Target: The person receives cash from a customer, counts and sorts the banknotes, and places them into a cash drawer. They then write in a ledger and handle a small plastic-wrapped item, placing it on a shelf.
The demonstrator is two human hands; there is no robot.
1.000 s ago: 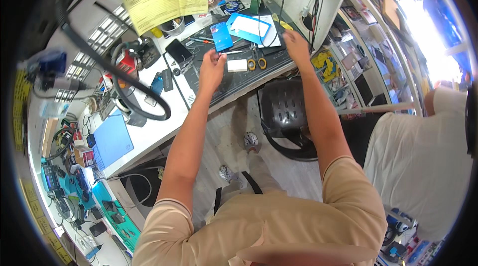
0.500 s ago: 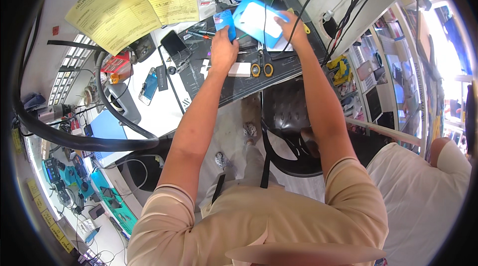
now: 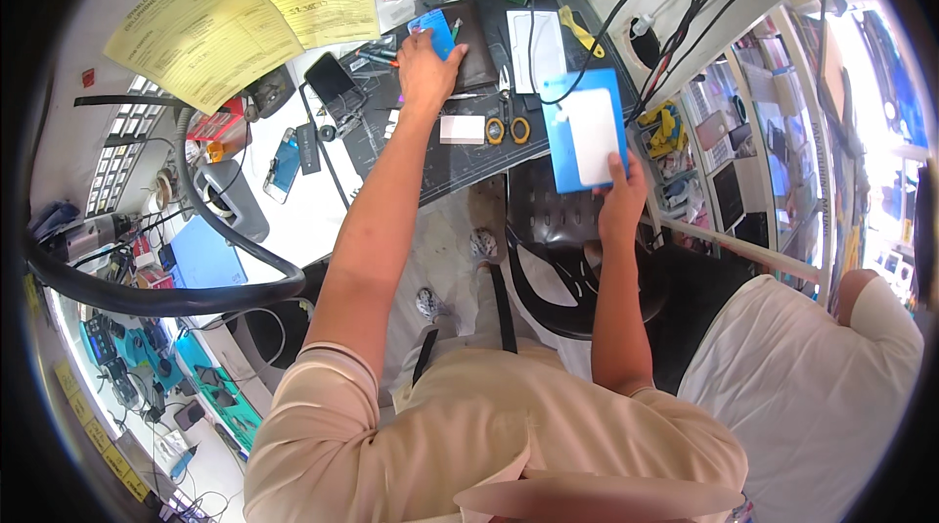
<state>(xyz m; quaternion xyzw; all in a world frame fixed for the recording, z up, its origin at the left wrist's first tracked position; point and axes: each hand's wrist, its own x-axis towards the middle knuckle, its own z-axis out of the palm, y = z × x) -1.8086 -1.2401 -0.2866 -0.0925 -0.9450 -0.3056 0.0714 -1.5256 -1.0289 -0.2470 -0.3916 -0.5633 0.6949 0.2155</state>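
Note:
My right hand (image 3: 623, 195) grips the lower edge of a flat blue packet with a white panel (image 3: 592, 136). The packet hangs over the bench's front edge, above a black chair. Over the dark mat, my left hand (image 3: 428, 78) is closed round a small blue packet (image 3: 432, 32), fingers at its left edge and thumb at its right. Beneath that packet lies a flat dark brown piece (image 3: 477, 44). Scissors (image 3: 507, 122) with black and orange handles lie between my hands, beside a small white card (image 3: 463, 129). Right of them rests a white flat rectangle (image 3: 536, 48).
A black phone (image 3: 335, 83) and a blue phone (image 3: 284, 171) lie left of the mat. Yellow paper forms (image 3: 205, 29) hang at the upper left. Dark cables dangle over the bench's right side. The black chair (image 3: 553, 220) stands below, and a person in white (image 3: 802, 366) is at the right.
My right hand has drawn the blue packet down and right, off the bench, uncovering the white rectangle and brown piece. My left hand has shifted slightly up and left with the small packet.

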